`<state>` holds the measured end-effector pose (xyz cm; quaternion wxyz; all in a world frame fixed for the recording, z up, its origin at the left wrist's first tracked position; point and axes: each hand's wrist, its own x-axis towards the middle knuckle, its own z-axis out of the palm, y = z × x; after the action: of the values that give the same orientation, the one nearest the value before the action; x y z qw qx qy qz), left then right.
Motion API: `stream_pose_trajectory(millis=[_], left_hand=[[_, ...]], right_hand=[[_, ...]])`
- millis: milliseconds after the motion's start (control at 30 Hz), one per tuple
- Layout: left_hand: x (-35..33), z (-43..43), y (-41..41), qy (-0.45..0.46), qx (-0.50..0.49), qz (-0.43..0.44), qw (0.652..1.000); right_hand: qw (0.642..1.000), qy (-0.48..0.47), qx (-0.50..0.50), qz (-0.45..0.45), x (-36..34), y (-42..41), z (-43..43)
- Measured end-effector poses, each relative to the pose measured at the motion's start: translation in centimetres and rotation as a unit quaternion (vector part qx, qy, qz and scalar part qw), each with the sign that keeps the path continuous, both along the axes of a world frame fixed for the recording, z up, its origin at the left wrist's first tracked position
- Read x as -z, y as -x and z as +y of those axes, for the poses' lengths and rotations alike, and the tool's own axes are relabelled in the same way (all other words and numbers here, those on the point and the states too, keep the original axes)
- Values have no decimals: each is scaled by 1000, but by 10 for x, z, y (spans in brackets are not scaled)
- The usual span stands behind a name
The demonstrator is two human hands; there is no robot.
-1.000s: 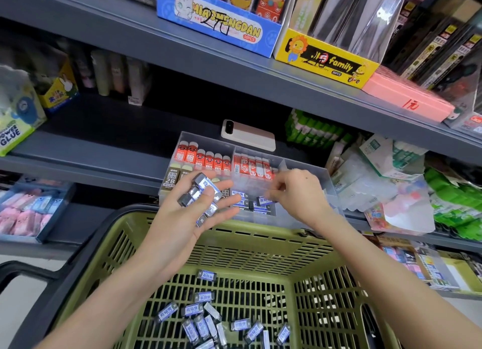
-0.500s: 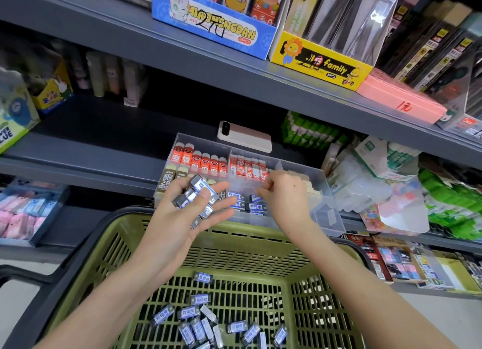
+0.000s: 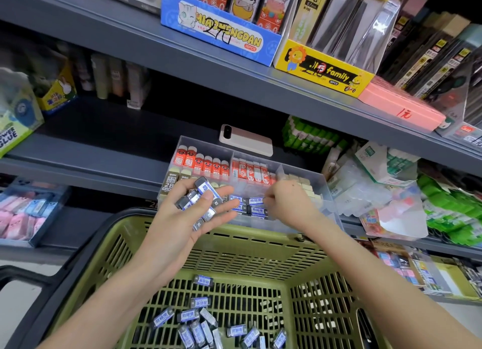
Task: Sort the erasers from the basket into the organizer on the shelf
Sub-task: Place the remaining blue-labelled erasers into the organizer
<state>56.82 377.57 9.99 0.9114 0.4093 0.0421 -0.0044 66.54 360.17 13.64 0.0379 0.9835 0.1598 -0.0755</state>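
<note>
A green plastic basket (image 3: 260, 241) sits below the shelf, with several blue-and-grey erasers (image 3: 198, 327) loose on its floor. My left hand (image 3: 182, 218) is palm up above the basket's far rim, cupping a pile of the same erasers (image 3: 200, 197) under its thumb. A clear organizer (image 3: 326, 192) on the shelf holds rows of red, beige and blue erasers. My right hand (image 3: 289, 205) is inside the organizer's front middle compartment, fingertips pinched at a blue eraser (image 3: 254, 200) in the row there.
A phone (image 3: 246, 139) lies on the shelf behind the organizer. Clear packets and green glue sticks (image 3: 313, 137) crowd the shelf to the right. An upper shelf with boxed goods (image 3: 219, 32) hangs overhead. A tray of pink erasers (image 3: 23, 213) sits at lower left.
My right hand has shifted slightly left and lower within the organizer's front compartment. My left hand has kept its pile of erasers and stayed almost in place.
</note>
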Motion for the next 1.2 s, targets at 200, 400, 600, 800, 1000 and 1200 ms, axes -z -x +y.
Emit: stream_pose_trajectory(millis=[200,400,600,800,1000,1200], left_hand=[[3,-2,1,-21,-4,0,1000],[0,-4,3,-45,-6,-2,999],[-2,-5,4,-55,-15,2,998],[-8,-11,5,-76,-13,29,997],[-10,-19,3,-85,-9,45,995],[-17,-29,-1,-119,27,64,990]], right_hand=[[993,-55,21,101,-11,-10,-7],[997,9,-41,69,-14,-9,-4],[991,15,-107,-80,-13,-9,-19],[986,-77,-120,-80,4,-5,-30],[985,-50,-142,-83,16,-1,-31],[889,-444,-80,77,-17,26,-24]])
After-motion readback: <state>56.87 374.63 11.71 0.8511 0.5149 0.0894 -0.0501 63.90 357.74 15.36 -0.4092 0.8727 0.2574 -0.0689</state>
